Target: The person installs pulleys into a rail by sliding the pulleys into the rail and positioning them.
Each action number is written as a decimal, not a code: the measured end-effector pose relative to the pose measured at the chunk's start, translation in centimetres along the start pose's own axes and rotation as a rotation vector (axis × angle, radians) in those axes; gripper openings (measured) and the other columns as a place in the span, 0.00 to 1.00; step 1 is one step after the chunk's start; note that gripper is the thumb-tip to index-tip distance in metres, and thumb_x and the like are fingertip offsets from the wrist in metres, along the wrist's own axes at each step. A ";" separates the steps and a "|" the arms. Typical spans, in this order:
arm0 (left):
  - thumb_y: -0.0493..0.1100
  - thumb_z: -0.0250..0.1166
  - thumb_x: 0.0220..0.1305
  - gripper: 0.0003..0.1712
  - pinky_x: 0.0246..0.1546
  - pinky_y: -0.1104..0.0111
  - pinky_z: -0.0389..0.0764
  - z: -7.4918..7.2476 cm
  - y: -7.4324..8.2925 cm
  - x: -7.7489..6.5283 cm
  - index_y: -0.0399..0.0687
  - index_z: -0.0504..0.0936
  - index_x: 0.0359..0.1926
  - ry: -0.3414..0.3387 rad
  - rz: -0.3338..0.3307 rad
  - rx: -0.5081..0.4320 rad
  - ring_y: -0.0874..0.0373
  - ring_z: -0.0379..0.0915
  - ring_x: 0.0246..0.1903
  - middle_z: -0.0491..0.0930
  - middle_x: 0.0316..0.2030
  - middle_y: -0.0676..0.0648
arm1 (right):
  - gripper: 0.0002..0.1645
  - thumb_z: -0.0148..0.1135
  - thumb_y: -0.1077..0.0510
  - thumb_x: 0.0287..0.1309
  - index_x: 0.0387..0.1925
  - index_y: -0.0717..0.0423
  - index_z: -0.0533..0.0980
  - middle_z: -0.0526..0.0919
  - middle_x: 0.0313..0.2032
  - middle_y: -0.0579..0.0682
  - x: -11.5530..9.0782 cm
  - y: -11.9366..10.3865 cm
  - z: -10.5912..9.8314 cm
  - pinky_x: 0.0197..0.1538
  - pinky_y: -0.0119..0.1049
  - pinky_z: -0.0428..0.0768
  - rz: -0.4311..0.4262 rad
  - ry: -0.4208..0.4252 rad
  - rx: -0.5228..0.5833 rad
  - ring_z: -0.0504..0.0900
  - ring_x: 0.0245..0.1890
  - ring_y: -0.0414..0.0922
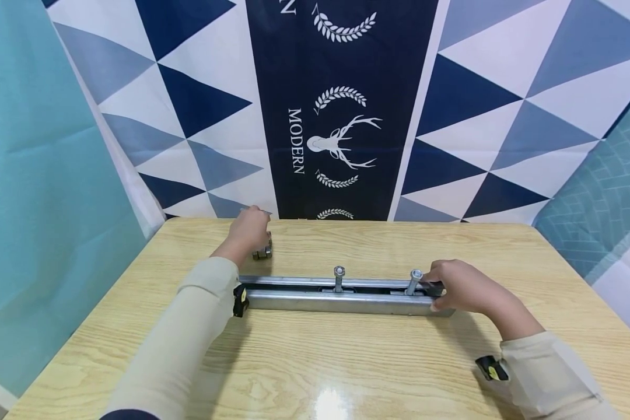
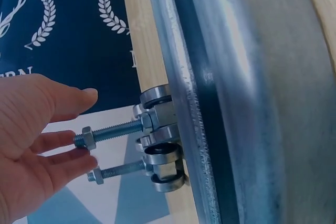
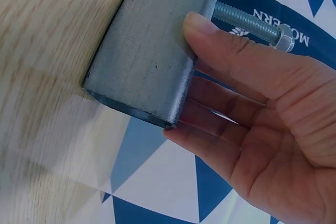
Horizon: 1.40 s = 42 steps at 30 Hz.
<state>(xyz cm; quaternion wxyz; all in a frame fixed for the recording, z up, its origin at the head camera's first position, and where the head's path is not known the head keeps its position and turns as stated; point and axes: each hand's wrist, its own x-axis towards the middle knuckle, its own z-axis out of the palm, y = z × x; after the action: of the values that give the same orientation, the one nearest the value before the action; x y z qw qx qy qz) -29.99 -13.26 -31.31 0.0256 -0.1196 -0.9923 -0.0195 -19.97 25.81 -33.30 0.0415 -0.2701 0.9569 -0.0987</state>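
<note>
A steel C-channel rail (image 1: 304, 301) lies lengthwise across the table, its slot facing up. Two bolts with nuts, a middle one (image 1: 338, 279) and a right one (image 1: 413, 282), stand up out of the slot. My right hand (image 1: 464, 287) grips the rail's right end, thumb on the near wall and fingers on the far side. Behind the rail's left end, my left hand (image 1: 249, 228) is over two roller trolleys. In the left wrist view, its fingertips are right at the threaded end of one trolley's bolt (image 2: 118, 130), thumb apart; the other trolley (image 2: 163, 169) is beside it.
The wood-grain table (image 1: 320, 356) ends at a hanging cloth (image 1: 341, 192) with triangles and a deer print. A light blue cloth (image 1: 42, 192) hangs at the left. Both sleeves carry small black devices near the wrists, the left one (image 1: 240, 300) overlapping the rail's left end.
</note>
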 end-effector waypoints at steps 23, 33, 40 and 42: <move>0.24 0.51 0.44 0.24 0.18 0.68 0.52 -0.5 -0.3 -0.1 0.51 0.50 0.09 -0.028 0.037 -0.032 0.60 0.37 0.14 0.43 0.10 0.53 | 0.29 0.73 0.58 0.30 0.41 0.63 0.78 0.73 0.29 0.46 -0.1 0.1 0.1 0.25 0.33 0.66 0.009 0.014 -0.004 0.66 0.22 0.38; 0.40 0.64 0.44 0.23 0.20 0.68 0.64 -0.4 -0.8 -0.4 0.52 0.62 0.03 -0.029 -0.080 -0.102 0.61 0.51 0.11 0.57 0.05 0.55 | 0.28 0.74 0.58 0.30 0.40 0.62 0.79 0.74 0.29 0.46 0.0 0.0 0.1 0.26 0.34 0.69 -0.003 0.018 0.001 0.69 0.24 0.39; 0.44 0.63 0.45 0.25 0.20 0.66 0.63 -1.0 -1.4 -1.1 0.53 0.58 0.03 0.005 -0.146 -0.115 0.60 0.48 0.10 0.53 0.05 0.55 | 0.29 0.74 0.58 0.29 0.40 0.61 0.79 0.73 0.27 0.45 -0.1 0.1 0.1 0.26 0.34 0.68 -0.014 0.019 0.006 0.67 0.22 0.38; 0.44 0.63 0.44 0.25 0.19 0.66 0.63 -1.4 -1.6 -1.2 0.53 0.58 0.03 0.037 -0.178 -0.138 0.60 0.50 0.10 0.53 0.05 0.55 | 0.29 0.74 0.57 0.28 0.40 0.61 0.79 0.72 0.27 0.45 -0.1 0.1 0.1 0.25 0.34 0.68 -0.017 0.019 0.003 0.66 0.22 0.38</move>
<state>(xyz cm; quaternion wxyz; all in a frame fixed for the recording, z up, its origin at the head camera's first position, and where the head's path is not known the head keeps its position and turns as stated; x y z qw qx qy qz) -29.11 -15.12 -30.05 0.0340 -0.0319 -0.9947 -0.0920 -19.94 25.95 -33.37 0.0322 -0.2772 0.9548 -0.1028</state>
